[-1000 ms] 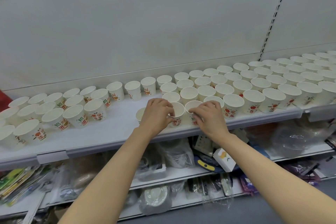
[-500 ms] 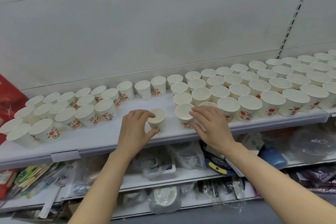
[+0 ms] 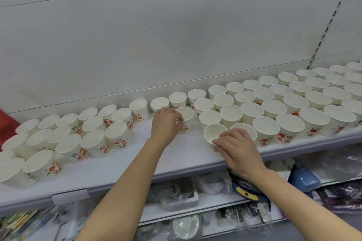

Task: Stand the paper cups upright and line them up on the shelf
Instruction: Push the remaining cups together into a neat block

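Observation:
Several white paper cups with red and green print stand upright on the white shelf (image 3: 121,164). My left hand (image 3: 166,125) grips one upright cup (image 3: 185,116) in the middle of the shelf, just in front of the back row. Fingers of my right hand (image 3: 238,147) curl round the near side of another upright cup (image 3: 214,133) at the shelf's front edge, at the left end of the front row on the right. A bare gap of shelf lies between the left group of cups (image 3: 92,139) and the right group (image 3: 274,107).
The white back panel (image 3: 156,35) rises behind the cups. Below the shelf edge lie lower shelves with plastic-wrapped goods (image 3: 176,199), a blue object (image 3: 303,178) and stacked packets (image 3: 17,221). A red item (image 3: 7,121) sits at the far left.
My left hand has carried its cup from the shelf's front edge back toward the rear row. My right hand stays at the front-row cups. The view has shifted left.

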Demonstrator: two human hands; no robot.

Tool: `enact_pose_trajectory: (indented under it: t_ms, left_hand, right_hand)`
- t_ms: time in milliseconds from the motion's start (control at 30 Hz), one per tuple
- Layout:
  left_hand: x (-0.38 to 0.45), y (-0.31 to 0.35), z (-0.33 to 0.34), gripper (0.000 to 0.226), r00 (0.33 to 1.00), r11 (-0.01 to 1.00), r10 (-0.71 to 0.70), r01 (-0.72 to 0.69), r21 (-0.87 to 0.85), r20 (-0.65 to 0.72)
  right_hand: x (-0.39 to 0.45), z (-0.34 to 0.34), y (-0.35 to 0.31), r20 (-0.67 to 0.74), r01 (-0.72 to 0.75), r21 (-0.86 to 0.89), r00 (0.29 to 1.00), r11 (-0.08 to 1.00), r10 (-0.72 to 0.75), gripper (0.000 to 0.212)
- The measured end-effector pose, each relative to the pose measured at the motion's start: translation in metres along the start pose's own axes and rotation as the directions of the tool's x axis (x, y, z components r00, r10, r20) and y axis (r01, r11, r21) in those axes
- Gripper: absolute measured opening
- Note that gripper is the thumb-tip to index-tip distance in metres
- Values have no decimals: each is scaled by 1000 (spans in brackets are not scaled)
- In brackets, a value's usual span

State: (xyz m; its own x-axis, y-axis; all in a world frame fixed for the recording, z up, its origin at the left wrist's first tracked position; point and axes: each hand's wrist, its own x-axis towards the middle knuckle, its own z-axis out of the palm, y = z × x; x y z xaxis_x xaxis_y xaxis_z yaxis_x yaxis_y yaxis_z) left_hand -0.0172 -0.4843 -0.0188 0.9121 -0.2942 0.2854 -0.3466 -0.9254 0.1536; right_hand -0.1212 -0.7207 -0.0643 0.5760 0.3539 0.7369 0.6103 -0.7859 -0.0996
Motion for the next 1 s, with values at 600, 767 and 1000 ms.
enact_pose_trajectory:
  t_ms: [600, 767, 1000]
  left_hand:
    - [50, -88, -8, 19, 998, 997, -62, 61, 39, 23]
    - [56, -87, -2, 16, 1000, 998, 20, -21, 61, 10]
    - [59, -85, 6, 20, 999, 997, 35, -35, 64, -12]
  right_hand:
    - [199, 91, 26, 458, -304, -140, 824, 942, 334, 16]
    - [201, 126, 20, 491, -328, -225, 775, 918, 397, 16]
    - [200, 132, 16, 412, -315, -289, 811, 904, 415, 18]
